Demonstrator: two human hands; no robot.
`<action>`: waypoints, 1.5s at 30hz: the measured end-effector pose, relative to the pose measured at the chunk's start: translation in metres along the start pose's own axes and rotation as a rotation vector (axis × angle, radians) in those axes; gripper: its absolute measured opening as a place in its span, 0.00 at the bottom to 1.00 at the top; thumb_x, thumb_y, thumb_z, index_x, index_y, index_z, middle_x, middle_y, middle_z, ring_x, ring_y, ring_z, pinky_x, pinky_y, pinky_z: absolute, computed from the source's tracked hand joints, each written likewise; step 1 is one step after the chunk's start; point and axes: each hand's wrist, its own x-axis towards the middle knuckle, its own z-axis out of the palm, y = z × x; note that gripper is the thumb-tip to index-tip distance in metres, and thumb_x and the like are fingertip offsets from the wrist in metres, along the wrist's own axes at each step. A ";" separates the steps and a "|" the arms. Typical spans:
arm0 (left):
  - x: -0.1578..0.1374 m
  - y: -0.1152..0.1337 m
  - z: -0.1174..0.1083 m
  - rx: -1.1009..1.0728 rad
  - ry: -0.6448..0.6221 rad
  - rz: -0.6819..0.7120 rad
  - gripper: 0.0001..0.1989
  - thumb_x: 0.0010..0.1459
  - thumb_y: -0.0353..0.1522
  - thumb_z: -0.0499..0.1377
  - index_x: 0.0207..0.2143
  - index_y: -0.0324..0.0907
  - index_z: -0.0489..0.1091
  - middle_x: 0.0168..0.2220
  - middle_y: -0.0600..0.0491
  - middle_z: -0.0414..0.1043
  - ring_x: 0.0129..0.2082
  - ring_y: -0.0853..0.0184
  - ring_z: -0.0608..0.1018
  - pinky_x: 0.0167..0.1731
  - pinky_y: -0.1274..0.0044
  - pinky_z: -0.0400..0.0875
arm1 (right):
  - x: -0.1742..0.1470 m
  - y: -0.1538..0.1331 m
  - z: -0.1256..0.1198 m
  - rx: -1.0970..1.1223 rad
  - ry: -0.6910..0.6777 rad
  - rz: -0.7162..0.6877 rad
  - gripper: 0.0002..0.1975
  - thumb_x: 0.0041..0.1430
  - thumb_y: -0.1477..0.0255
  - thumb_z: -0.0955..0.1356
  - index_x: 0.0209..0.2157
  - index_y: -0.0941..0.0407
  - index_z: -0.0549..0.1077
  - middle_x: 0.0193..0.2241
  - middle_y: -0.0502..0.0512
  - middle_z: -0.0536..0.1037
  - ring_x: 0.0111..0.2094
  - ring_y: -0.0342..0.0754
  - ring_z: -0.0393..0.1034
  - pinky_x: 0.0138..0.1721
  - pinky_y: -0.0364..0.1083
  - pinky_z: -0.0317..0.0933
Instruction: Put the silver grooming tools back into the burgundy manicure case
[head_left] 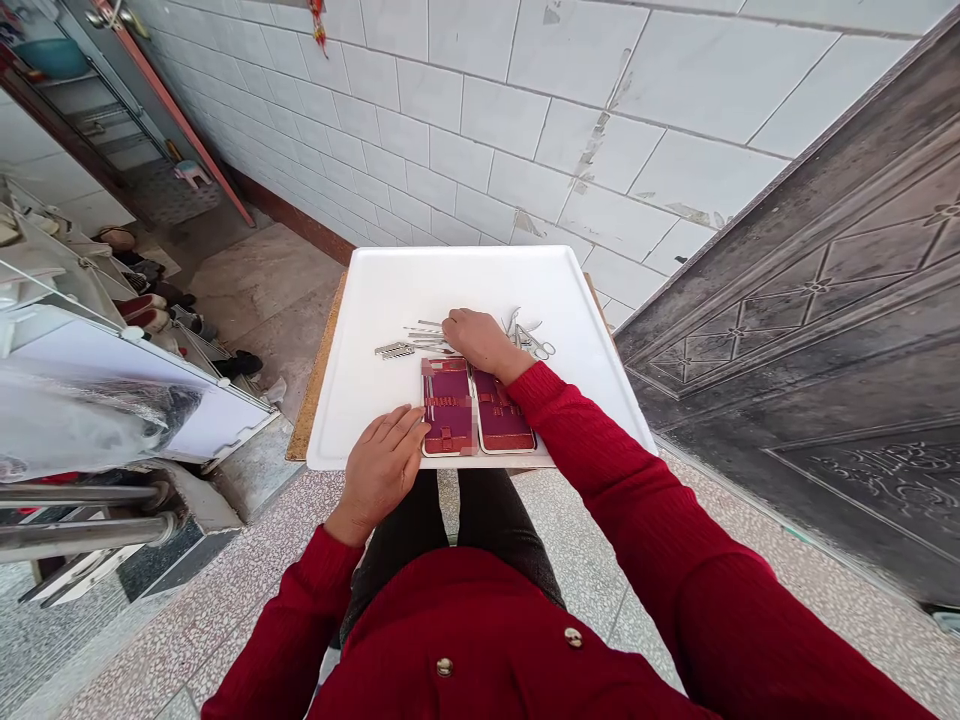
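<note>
My left hand (384,462) bent at the left edge of the open purple case (448,385), grip unreadable from here | flat metal pieces (394,350) farther off | case near on the white tray (382,290) | right hand (480,335) curled over thin metal tools (429,342), I can't tell its hold | scissors (528,338) to its right

White tiled wall (420,110), dark door (810,350)

Bare left hand (381,464) left of centre, palm down, fingers pointing upper right, bare right hand (484,340) mid-frame, knuckles up, fingers curled downward (tips hidden), red-knit-sleeved left arm (292,615) slanting from lower left, red-knit-sleeved right arm (652,530) from lower right
</note>
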 end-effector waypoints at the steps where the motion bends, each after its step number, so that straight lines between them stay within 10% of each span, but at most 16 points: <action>1: 0.000 0.000 0.000 -0.009 -0.007 -0.005 0.19 0.68 0.24 0.54 0.57 0.44 0.75 0.61 0.46 0.78 0.64 0.56 0.77 0.60 0.60 0.75 | 0.000 0.001 0.000 0.005 0.004 0.003 0.17 0.73 0.81 0.58 0.50 0.66 0.77 0.48 0.72 0.78 0.49 0.58 0.71 0.43 0.49 0.61; 25: 0.000 0.001 -0.001 0.016 0.012 -0.002 0.17 0.69 0.25 0.54 0.55 0.44 0.75 0.60 0.46 0.79 0.63 0.57 0.78 0.59 0.62 0.75 | 0.007 0.003 0.006 0.098 0.026 0.097 0.16 0.73 0.78 0.58 0.50 0.65 0.75 0.47 0.70 0.79 0.46 0.57 0.72 0.44 0.49 0.60; 39: 0.000 0.001 -0.001 -0.002 -0.009 -0.017 0.18 0.69 0.25 0.54 0.55 0.45 0.76 0.61 0.47 0.78 0.64 0.57 0.77 0.61 0.61 0.74 | 0.002 0.012 0.005 0.923 0.260 0.242 0.03 0.56 0.78 0.68 0.29 0.56 0.71 0.26 0.48 0.75 0.28 0.43 0.64 0.33 0.44 0.57; 45: 0.001 0.003 -0.002 0.030 0.000 -0.002 0.17 0.70 0.25 0.54 0.55 0.44 0.75 0.61 0.47 0.78 0.63 0.57 0.78 0.60 0.62 0.75 | -0.006 0.028 -0.009 1.274 0.051 0.157 0.04 0.55 0.75 0.70 0.30 0.59 0.79 0.21 0.46 0.72 0.23 0.40 0.63 0.28 0.42 0.60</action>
